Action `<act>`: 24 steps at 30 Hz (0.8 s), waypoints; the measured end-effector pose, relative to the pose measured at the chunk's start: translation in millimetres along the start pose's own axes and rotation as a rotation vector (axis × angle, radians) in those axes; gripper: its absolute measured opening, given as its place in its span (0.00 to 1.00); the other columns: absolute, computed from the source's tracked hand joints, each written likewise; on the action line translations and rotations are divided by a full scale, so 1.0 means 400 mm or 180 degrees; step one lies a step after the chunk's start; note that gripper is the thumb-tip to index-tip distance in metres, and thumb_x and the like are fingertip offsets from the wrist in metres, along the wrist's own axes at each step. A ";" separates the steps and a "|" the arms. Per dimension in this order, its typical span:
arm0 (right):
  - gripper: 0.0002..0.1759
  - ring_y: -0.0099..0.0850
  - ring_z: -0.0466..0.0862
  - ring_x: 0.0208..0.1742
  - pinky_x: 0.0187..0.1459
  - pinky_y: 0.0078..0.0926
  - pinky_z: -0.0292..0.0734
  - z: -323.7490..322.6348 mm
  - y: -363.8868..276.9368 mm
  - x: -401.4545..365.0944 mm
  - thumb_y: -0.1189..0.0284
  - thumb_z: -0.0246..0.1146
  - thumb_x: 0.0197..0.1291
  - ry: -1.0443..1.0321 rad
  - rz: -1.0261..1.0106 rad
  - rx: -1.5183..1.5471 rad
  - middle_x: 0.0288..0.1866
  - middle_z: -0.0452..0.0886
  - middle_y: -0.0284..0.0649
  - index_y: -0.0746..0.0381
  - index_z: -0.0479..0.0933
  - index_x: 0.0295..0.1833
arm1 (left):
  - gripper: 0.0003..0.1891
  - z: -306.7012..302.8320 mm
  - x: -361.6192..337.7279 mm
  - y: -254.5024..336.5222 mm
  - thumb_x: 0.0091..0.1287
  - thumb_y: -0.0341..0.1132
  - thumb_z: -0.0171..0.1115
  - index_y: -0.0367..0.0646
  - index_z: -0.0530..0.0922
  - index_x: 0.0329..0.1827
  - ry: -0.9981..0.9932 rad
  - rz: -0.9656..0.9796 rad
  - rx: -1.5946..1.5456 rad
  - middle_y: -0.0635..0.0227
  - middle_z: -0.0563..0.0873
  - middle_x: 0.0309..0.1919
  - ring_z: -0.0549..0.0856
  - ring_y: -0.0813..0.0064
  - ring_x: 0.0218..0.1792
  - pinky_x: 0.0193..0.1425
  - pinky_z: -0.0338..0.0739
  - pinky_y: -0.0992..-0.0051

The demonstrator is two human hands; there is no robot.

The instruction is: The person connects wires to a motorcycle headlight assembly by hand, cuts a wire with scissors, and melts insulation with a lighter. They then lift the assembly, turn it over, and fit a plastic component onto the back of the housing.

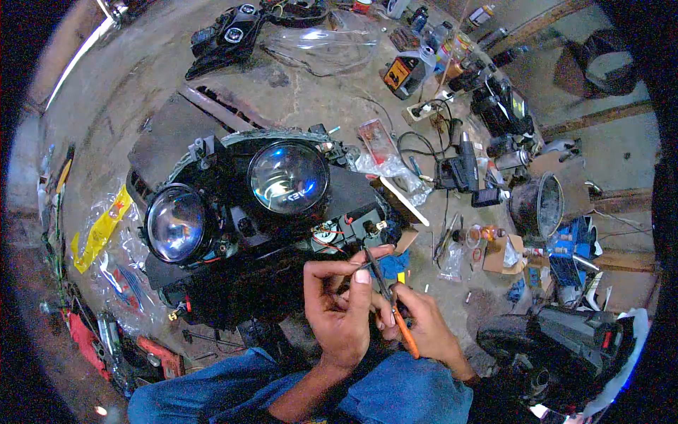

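My right hand (427,325) is closed around orange-handled scissors (405,331), whose long dark blades point up and away from me. Just left of them, my left hand (339,304) is pinched, its index finger stretched toward the blade tips. A thin wire-like piece seems to be at its fingertips, too small to make out surely. Beyond both hands lies a black headlight housing with two round projector lenses, the right lens (288,177) and the left lens (176,224). Red wires and a small connector (381,225) show at the housing's near right side.
On the concrete floor to the right are a heat gun (466,159), a power strip (429,107), a metal pot (538,205) and several bottles. Plastic bags with a yellow strip (102,230) lie left. A black motorcycle part (229,39) sits at the back.
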State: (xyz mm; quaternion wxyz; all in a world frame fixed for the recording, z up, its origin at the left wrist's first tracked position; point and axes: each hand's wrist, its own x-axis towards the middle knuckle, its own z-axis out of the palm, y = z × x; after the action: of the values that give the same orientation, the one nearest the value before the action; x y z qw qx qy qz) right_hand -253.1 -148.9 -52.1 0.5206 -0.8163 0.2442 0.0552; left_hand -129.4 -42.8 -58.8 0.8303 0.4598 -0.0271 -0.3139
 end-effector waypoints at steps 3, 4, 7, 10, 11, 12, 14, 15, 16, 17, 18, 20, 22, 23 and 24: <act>0.30 0.48 0.85 0.37 0.39 0.44 0.78 0.012 0.031 -0.019 0.59 0.85 0.54 -0.0001 0.0112 0.0248 0.35 0.80 0.47 0.63 0.74 0.48 | 0.09 0.013 0.003 -0.004 0.84 0.29 0.54 0.42 0.62 0.56 0.0039 -0.0018 0.0162 0.28 0.85 0.58 0.80 0.72 0.13 0.15 0.76 0.73; 0.30 0.47 0.85 0.37 0.40 0.44 0.78 0.013 0.036 -0.029 0.59 0.85 0.54 0.0044 0.0132 0.0204 0.35 0.81 0.47 0.63 0.74 0.48 | 0.09 0.014 -0.001 -0.012 0.84 0.29 0.54 0.42 0.62 0.56 -0.0004 -0.0013 0.0151 0.28 0.85 0.58 0.80 0.72 0.13 0.15 0.76 0.73; 0.28 0.45 0.87 0.37 0.41 0.42 0.80 0.012 0.054 -0.062 0.60 0.84 0.55 0.0170 0.0273 0.0263 0.36 0.83 0.46 0.63 0.74 0.48 | 0.08 0.024 -0.014 -0.039 0.84 0.30 0.52 0.43 0.61 0.55 -0.0213 -0.0082 0.0073 0.30 0.84 0.59 0.81 0.74 0.14 0.15 0.75 0.75; 0.25 0.42 0.89 0.38 0.42 0.40 0.82 0.003 0.069 -0.096 0.63 0.82 0.58 0.0269 0.0429 0.0592 0.37 0.86 0.45 0.63 0.75 0.48 | 0.07 0.031 -0.017 -0.073 0.85 0.32 0.51 0.44 0.61 0.55 -0.0576 -0.0162 0.0124 0.31 0.84 0.61 0.82 0.75 0.15 0.14 0.73 0.78; 0.24 0.40 0.90 0.38 0.43 0.39 0.82 -0.002 0.070 -0.107 0.65 0.82 0.59 0.0302 0.0412 0.0621 0.37 0.87 0.45 0.63 0.75 0.48 | 0.07 0.034 -0.021 -0.086 0.85 0.31 0.51 0.44 0.61 0.56 -0.0664 -0.0270 -0.0009 0.31 0.83 0.62 0.83 0.75 0.17 0.16 0.74 0.79; 0.22 0.39 0.90 0.39 0.43 0.37 0.83 -0.007 0.074 -0.119 0.66 0.81 0.61 0.0323 0.0394 0.0652 0.38 0.87 0.45 0.63 0.75 0.48 | 0.07 0.037 -0.030 -0.101 0.86 0.30 0.51 0.43 0.61 0.56 -0.0739 -0.0376 -0.0138 0.32 0.82 0.64 0.83 0.76 0.18 0.17 0.75 0.79; 0.20 0.35 0.90 0.40 0.43 0.35 0.83 -0.005 0.102 -0.162 0.68 0.79 0.62 0.0423 0.0571 0.0560 0.38 0.88 0.43 0.63 0.75 0.49 | 0.07 0.054 -0.043 -0.117 0.86 0.29 0.50 0.43 0.61 0.56 -0.0859 -0.0748 -0.0489 0.33 0.81 0.66 0.83 0.77 0.19 0.18 0.75 0.79; 0.19 0.33 0.91 0.40 0.43 0.34 0.83 -0.006 0.115 -0.184 0.70 0.79 0.63 0.0470 0.0654 0.0514 0.38 0.89 0.43 0.63 0.75 0.49 | 0.06 0.064 -0.048 -0.124 0.86 0.27 0.49 0.42 0.61 0.55 -0.0940 -0.0859 -0.0508 0.35 0.81 0.66 0.84 0.75 0.20 0.19 0.76 0.79; 0.15 0.27 0.89 0.42 0.43 0.31 0.82 -0.013 0.120 -0.198 0.71 0.76 0.66 0.0515 0.0748 0.0645 0.40 0.89 0.40 0.63 0.76 0.48 | 0.06 0.068 -0.048 -0.137 0.86 0.26 0.49 0.42 0.61 0.56 -0.0982 -0.1058 -0.0576 0.36 0.81 0.66 0.84 0.74 0.20 0.19 0.76 0.78; 0.13 0.24 0.86 0.38 0.39 0.27 0.79 -0.018 0.122 -0.200 0.71 0.73 0.67 0.0580 0.0864 0.0746 0.38 0.86 0.37 0.62 0.76 0.49 | 0.06 0.069 -0.046 -0.154 0.85 0.25 0.48 0.42 0.61 0.56 -0.1024 -0.1256 -0.0649 0.37 0.81 0.67 0.84 0.73 0.20 0.20 0.77 0.77; 0.11 0.21 0.83 0.34 0.35 0.24 0.76 -0.026 0.120 -0.198 0.71 0.70 0.69 0.0645 0.0983 0.0848 0.36 0.84 0.33 0.62 0.75 0.49 | 0.05 0.070 -0.044 -0.171 0.86 0.26 0.48 0.43 0.62 0.56 -0.1034 -0.1333 -0.0553 0.39 0.82 0.67 0.85 0.71 0.22 0.21 0.78 0.75; 0.07 0.17 0.79 0.31 0.30 0.19 0.72 -0.021 0.202 -0.217 0.71 0.65 0.74 0.0605 0.1218 0.1049 0.34 0.80 0.28 0.59 0.73 0.47 | 0.04 0.069 -0.043 -0.238 0.86 0.30 0.49 0.43 0.64 0.56 -0.0827 -0.1558 -0.0541 0.41 0.82 0.68 0.85 0.71 0.23 0.20 0.78 0.74; 0.10 0.21 0.80 0.34 0.36 0.25 0.76 -0.066 0.230 -0.197 0.69 0.70 0.73 0.0335 0.1287 0.0949 0.35 0.80 0.30 0.61 0.75 0.49 | 0.05 0.076 -0.048 -0.273 0.84 0.33 0.53 0.45 0.70 0.56 -0.0490 -0.1913 -0.0771 0.47 0.82 0.71 0.87 0.71 0.27 0.26 0.81 0.69; 0.12 0.23 0.80 0.35 0.39 0.28 0.78 -0.093 0.243 -0.178 0.69 0.72 0.72 0.0204 0.1327 0.0901 0.35 0.80 0.31 0.61 0.76 0.49 | 0.05 0.072 -0.044 -0.293 0.84 0.34 0.53 0.45 0.71 0.56 -0.0392 -0.1870 -0.0841 0.48 0.81 0.72 0.88 0.70 0.29 0.29 0.83 0.68; 0.13 0.22 0.80 0.35 0.38 0.28 0.78 -0.111 0.270 -0.165 0.68 0.72 0.72 0.0186 0.1355 0.0916 0.35 0.81 0.31 0.61 0.76 0.50 | 0.04 0.064 -0.044 -0.319 0.84 0.34 0.53 0.46 0.72 0.55 -0.0295 -0.1859 -0.0909 0.49 0.81 0.72 0.89 0.68 0.31 0.31 0.84 0.67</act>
State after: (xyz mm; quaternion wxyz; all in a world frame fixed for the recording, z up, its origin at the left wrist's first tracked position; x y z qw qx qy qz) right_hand -367.3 -202.1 -98.1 0.6007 -0.6653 0.4308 0.1046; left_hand -215.4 -100.9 -139.6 0.7591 0.3123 0.1125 -0.5600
